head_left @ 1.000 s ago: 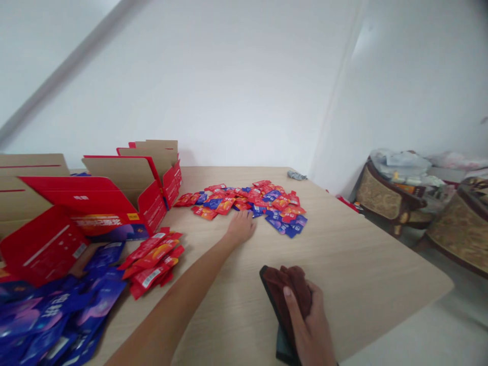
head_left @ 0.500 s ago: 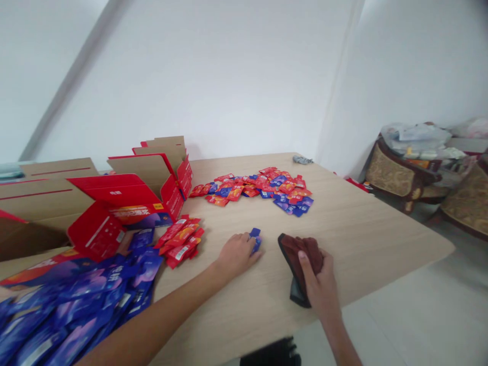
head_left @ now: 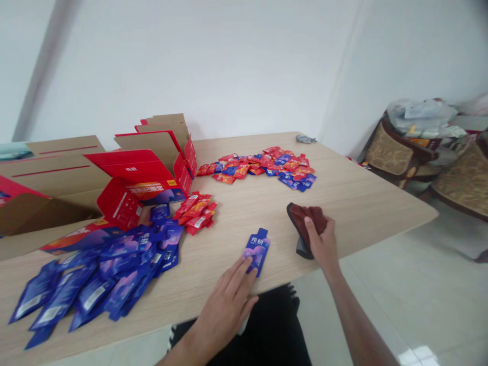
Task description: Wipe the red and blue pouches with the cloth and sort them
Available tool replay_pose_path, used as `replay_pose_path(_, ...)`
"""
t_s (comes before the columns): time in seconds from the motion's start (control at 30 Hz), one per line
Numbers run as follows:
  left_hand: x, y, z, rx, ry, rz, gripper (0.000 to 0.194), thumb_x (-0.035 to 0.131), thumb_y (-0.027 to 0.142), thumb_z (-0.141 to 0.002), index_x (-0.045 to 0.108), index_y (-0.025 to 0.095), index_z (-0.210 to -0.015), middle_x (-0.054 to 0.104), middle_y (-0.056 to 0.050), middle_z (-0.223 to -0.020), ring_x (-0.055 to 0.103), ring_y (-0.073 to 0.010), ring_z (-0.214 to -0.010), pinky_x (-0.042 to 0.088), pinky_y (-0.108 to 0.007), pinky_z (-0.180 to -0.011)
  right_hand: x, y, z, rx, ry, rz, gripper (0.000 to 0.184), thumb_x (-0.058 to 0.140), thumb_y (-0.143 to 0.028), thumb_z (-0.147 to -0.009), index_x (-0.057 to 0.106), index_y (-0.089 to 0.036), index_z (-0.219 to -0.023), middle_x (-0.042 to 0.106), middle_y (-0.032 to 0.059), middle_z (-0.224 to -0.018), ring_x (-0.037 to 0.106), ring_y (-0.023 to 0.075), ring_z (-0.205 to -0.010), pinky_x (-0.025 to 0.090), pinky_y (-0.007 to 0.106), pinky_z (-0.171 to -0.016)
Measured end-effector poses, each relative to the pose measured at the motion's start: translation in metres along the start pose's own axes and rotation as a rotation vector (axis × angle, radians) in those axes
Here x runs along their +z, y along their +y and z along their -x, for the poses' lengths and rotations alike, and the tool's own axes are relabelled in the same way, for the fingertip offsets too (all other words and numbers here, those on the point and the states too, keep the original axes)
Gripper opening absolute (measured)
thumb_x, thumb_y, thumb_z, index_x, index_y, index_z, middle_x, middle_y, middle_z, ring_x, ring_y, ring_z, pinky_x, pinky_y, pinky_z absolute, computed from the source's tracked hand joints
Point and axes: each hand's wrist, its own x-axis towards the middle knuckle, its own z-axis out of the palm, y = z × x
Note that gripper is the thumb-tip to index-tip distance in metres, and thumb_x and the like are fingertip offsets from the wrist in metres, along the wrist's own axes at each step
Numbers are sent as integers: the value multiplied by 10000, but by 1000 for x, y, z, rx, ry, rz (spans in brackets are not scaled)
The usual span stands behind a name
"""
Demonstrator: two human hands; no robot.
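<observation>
My left hand is at the table's front edge, its fingers stretched flat over the lower part of a blue sachet. That sachet lies face up, with its narrow top pointing away from me. In my right hand is a folded brown cloth with a black edge and a greyish underside, held down against the tabletop. A small pile of red sachets lies to the left of the blue sachet. Further left a large heap of blue sachets spreads over the table.
Open red cardboard boxes stand along the left of the table. Mixed red and blue sachets lie toward the back, near a grey crumpled item. Patterned chairs with plastic bags stand at the right.
My left hand has come back toward the front edge, with the blue sachet nearer me and uncovered over most of its face. My right hand still holds the cloth. The view has shifted.
</observation>
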Motion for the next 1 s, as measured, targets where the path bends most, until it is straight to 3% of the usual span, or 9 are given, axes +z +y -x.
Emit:
replay_pose_path(0.13, 11, -6, 8, 85, 75, -44, 374, 518, 250, -1076, 558, 153, -1434, 556, -139, -1520, 539, -261, -1409, 531, -417, -1121, -3, -13, 3, -37, -12, 38, 694, 621, -743, -843, 536, -181, -1242, 687, 164, -1142, 660, 334, -1037, 501, 449, -907)
replay_pose_path(0.23, 12, -8, 8, 136, 110, -31, 327, 510, 230, -1080, 605, 155, -1384, 640, -118, -1430, 588, -244, -1361, 537, -399, -1113, -2, -37, 20, -222, -69, 106, 605, 657, -684, -860, 557, -209, -1221, 685, 136, -1132, 659, 323, -1034, 511, 448, -910)
replay_pose_path(0.3, 10, -8, 7, 164, 132, -10, 300, 518, 217, -1075, 635, 164, -1346, 682, -103, -1372, 623, -244, -1320, 546, -404, -1097, 5, -54, 39, -468, -203, 154, 493, 658, -600, -910, 561, -225, -1215, 678, 117, -1128, 657, 297, -1033, 519, 432, -919)
replay_pose_path(0.37, 9, -7, 6, 177, 137, 0, 287, 521, 202, -1071, 652, 158, -1322, 715, -102, -1314, 669, -246, -1250, 564, -410, -1064, 16, -65, 59, -727, -457, 206, 367, 657, -498, -952, 567, -241, -1199, 678, 95, -1112, 654, 275, -1025, 530, 416, -914)
replay_pose_path(0.47, 10, -6, 7, 166, 129, 4, 270, 505, 187, -1076, 667, 149, -1289, 742, -103, -1254, 719, -232, -1151, 586, -399, -1010, 36, -65, 75, -963, -732, 302, 248, 669, -379, -967, 579, -248, -1157, 682, 71, -1079, 642, 266, -1023, 542, 417, -906)
replay_pose_path(0.67, 16, -5, 10, 148, 176, -21, 283, 490, 209, -1093, 643, 162, -1327, 701, -94, -1354, 660, -227, -1275, 538, -388, -1066, 65, -46, 25, -993, -604, 512, 282, 611, -436, -999, 583, -218, -1175, 672, 112, -1093, 624, 300, -1010, 545, 456, -888)
replay_pose_path(0.8, 17, -5, 10, 134, 185, -7, 278, 497, 222, -1096, 643, 169, -1326, 705, -76, -1352, 656, -207, -1278, 515, -374, -1088, 70, -56, -8, -954, -512, 552, 301, 553, -452, -1018, 581, -205, -1188, 662, 140, -1091, 609, 329, -1012, 536, 469, -867)
replay_pose_path(0.93, 21, -5, 12, 116, 233, 11, 272, 503, 230, -1095, 650, 161, -1314, 714, -73, -1336, 658, -212, -1273, 507, -381, -1090, 54, -75, 17, -888, -374, 455, 361, 540, -470, -1014, 536, -194, -1245, 647, 153, -1115, 614, 331, -1045, 533, 469, -883)
replay_pose_path(1.0, 24, -5, 13, 110, 224, 23, 264, 507, 224, -1091, 661, 161, -1296, 727, -81, -1307, 685, -223, -1222, 521, -395, -1065, 44, -78, 46, -894, -461, 371, 341, 587, -460, -987, 543, -221, -1226, 654, 129, -1110, 632, 307, -1021, 539, 448, -886)
